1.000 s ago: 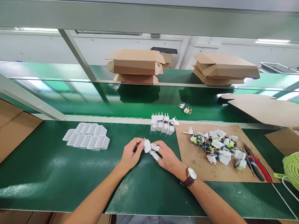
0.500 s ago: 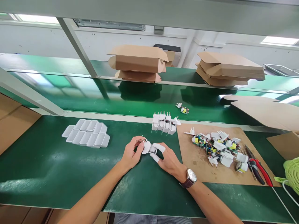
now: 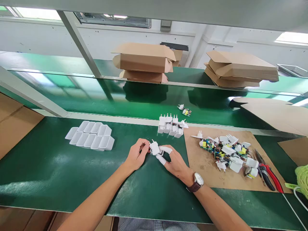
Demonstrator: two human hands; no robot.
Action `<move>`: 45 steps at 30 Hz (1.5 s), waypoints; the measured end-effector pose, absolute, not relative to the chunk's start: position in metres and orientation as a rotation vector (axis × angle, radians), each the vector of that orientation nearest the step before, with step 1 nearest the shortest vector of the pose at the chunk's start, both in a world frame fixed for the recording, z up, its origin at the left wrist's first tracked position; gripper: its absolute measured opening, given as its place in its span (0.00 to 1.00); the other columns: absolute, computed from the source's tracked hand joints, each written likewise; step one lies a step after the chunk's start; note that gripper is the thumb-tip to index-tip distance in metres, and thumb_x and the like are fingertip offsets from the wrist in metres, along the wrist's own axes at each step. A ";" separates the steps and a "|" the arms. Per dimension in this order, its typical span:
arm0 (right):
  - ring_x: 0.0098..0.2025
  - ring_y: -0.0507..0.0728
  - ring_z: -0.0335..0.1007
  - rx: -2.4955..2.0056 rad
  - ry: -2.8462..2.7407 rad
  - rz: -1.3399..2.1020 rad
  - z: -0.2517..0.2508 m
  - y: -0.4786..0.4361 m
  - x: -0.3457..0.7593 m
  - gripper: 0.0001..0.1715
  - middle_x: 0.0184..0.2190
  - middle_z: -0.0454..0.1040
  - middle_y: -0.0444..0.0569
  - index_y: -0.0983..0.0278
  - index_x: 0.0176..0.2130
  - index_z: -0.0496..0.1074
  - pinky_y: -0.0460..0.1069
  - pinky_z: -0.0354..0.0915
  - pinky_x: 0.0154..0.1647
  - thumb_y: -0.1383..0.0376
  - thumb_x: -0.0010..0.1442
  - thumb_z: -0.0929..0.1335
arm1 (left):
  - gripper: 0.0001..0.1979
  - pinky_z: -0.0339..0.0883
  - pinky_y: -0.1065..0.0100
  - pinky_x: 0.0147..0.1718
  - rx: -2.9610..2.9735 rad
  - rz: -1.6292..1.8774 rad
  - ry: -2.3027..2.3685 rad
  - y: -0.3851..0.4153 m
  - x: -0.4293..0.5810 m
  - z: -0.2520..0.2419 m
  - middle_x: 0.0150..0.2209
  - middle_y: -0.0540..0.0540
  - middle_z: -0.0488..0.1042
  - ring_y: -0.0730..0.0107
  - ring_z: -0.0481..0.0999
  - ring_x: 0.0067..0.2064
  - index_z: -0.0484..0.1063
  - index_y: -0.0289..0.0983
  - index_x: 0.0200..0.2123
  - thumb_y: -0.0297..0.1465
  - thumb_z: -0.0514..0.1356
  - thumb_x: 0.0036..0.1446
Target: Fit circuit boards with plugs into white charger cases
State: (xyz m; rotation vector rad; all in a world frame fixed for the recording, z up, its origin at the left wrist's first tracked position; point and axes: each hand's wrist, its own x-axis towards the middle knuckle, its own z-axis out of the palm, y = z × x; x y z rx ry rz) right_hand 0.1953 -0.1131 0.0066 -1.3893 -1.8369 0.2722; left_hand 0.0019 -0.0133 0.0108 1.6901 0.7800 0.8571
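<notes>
A white plug adapter with its prongs pointing up is held between my two hands over the green bench. My left hand pinches its left side with thumb and fingers. On the right side, my right hand, with white covers on its thumb and forefinger, grips the white casing. Behind the hands stands a row of several white plug casings with prongs up. To the right lies a pile of circuit boards and white plug parts on a brown board.
White open casings stand grouped at left. Red-handled pliers lie at the brown board's right. A small circuit board rests on the green belt behind. Cardboard boxes sit on the shelf. Green netting is at far right.
The white plug cap has moved right, from beside the casing to over it, between my hands. On the belt, the small board and plug have shifted left.
</notes>
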 end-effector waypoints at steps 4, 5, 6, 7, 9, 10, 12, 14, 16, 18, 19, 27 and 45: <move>0.51 0.60 0.76 -1.353 -1.865 0.256 0.007 -0.111 0.196 0.19 0.50 0.74 0.56 0.58 0.60 0.62 0.56 0.78 0.47 0.65 0.71 0.65 | 0.12 0.74 0.67 0.37 1.685 0.825 0.820 -0.013 0.002 0.011 0.38 0.48 0.76 0.71 0.76 0.33 0.67 0.39 0.38 0.40 0.52 0.68; 0.51 0.60 0.75 -1.336 -1.875 0.250 0.007 -0.111 0.196 0.19 0.50 0.74 0.56 0.58 0.60 0.63 0.56 0.77 0.48 0.66 0.71 0.65 | 0.12 0.74 0.67 0.37 1.693 0.827 0.818 -0.012 0.002 0.010 0.38 0.48 0.76 0.71 0.76 0.33 0.67 0.39 0.38 0.40 0.52 0.69; 0.51 0.60 0.75 -1.319 -1.881 0.250 0.006 -0.110 0.196 0.19 0.50 0.74 0.56 0.58 0.60 0.64 0.56 0.77 0.48 0.67 0.71 0.65 | 0.12 0.74 0.66 0.37 1.707 0.833 0.813 -0.012 0.002 0.010 0.38 0.48 0.76 0.71 0.76 0.33 0.67 0.39 0.38 0.40 0.52 0.69; 0.51 0.60 0.74 -1.304 -1.879 0.262 0.006 -0.109 0.195 0.19 0.50 0.74 0.56 0.58 0.59 0.66 0.56 0.77 0.48 0.67 0.70 0.65 | 0.13 0.74 0.66 0.38 1.730 0.841 0.805 -0.011 0.001 0.009 0.38 0.47 0.76 0.71 0.76 0.34 0.67 0.39 0.38 0.40 0.51 0.70; 0.50 0.60 0.74 -1.289 -1.823 0.344 0.006 -0.107 0.194 0.16 0.49 0.74 0.56 0.58 0.56 0.70 0.57 0.76 0.50 0.65 0.70 0.65 | 0.12 0.74 0.64 0.40 1.810 0.863 0.772 -0.011 -0.001 0.009 0.39 0.46 0.76 0.69 0.77 0.36 0.68 0.39 0.41 0.41 0.52 0.69; 0.50 0.61 0.74 -1.288 -1.752 0.427 0.006 -0.106 0.192 0.14 0.49 0.74 0.56 0.58 0.54 0.72 0.57 0.75 0.50 0.63 0.69 0.66 | 0.13 0.75 0.63 0.42 1.870 0.873 0.746 -0.013 -0.001 0.009 0.41 0.45 0.76 0.67 0.78 0.39 0.68 0.39 0.44 0.43 0.56 0.67; 0.49 0.60 0.75 -1.276 -1.499 0.682 0.007 -0.105 0.189 0.15 0.48 0.75 0.54 0.58 0.52 0.75 0.57 0.75 0.52 0.57 0.68 0.68 | 0.26 0.75 0.58 0.48 2.024 0.894 0.677 -0.017 0.000 0.010 0.47 0.41 0.75 0.60 0.78 0.46 0.66 0.39 0.53 0.46 0.66 0.58; 0.47 0.61 0.76 -1.215 -1.176 1.004 0.010 -0.103 0.186 0.20 0.47 0.77 0.53 0.59 0.51 0.76 0.58 0.75 0.50 0.51 0.66 0.69 | 0.37 0.74 0.53 0.52 2.182 0.963 0.615 -0.023 0.003 0.011 0.54 0.36 0.73 0.53 0.76 0.54 0.61 0.38 0.61 0.44 0.70 0.53; 0.43 0.61 0.78 -1.106 -0.918 1.286 0.016 -0.102 0.183 0.25 0.44 0.79 0.52 0.61 0.49 0.77 0.59 0.75 0.48 0.47 0.63 0.69 | 0.34 0.74 0.52 0.52 2.293 1.092 0.565 -0.028 0.009 0.011 0.56 0.34 0.72 0.52 0.76 0.55 0.58 0.38 0.64 0.37 0.67 0.59; 0.39 0.61 0.79 -1.006 -0.779 1.462 0.021 -0.102 0.181 0.25 0.42 0.80 0.52 0.63 0.47 0.78 0.60 0.74 0.49 0.47 0.61 0.70 | 0.30 0.76 0.54 0.49 2.346 1.215 0.522 -0.032 0.014 0.011 0.53 0.35 0.73 0.55 0.78 0.52 0.57 0.39 0.65 0.32 0.63 0.63; 0.38 0.61 0.79 -0.973 -0.740 1.506 0.023 -0.102 0.181 0.24 0.41 0.80 0.52 0.63 0.46 0.78 0.61 0.73 0.49 0.47 0.61 0.71 | 0.30 0.76 0.56 0.47 2.360 1.249 0.506 -0.033 0.016 0.011 0.52 0.36 0.74 0.57 0.78 0.50 0.56 0.39 0.65 0.32 0.63 0.63; 0.43 0.61 0.78 -1.064 -0.839 1.297 0.026 -0.103 0.178 0.24 0.43 0.80 0.51 0.61 0.46 0.79 0.59 0.73 0.49 0.46 0.60 0.72 | 0.33 0.74 0.53 0.51 2.401 1.318 0.574 -0.030 0.013 0.009 0.53 0.36 0.74 0.55 0.77 0.52 0.56 0.38 0.66 0.31 0.64 0.60; 0.60 0.61 0.69 -1.759 -1.130 0.406 0.036 -0.066 0.294 0.28 0.61 0.70 0.57 0.62 0.65 0.62 0.61 0.64 0.64 0.62 0.67 0.60 | 0.42 0.63 0.46 0.65 1.678 0.898 0.890 0.078 0.056 -0.028 0.62 0.33 0.70 0.48 0.72 0.64 0.57 0.40 0.64 0.43 0.67 0.48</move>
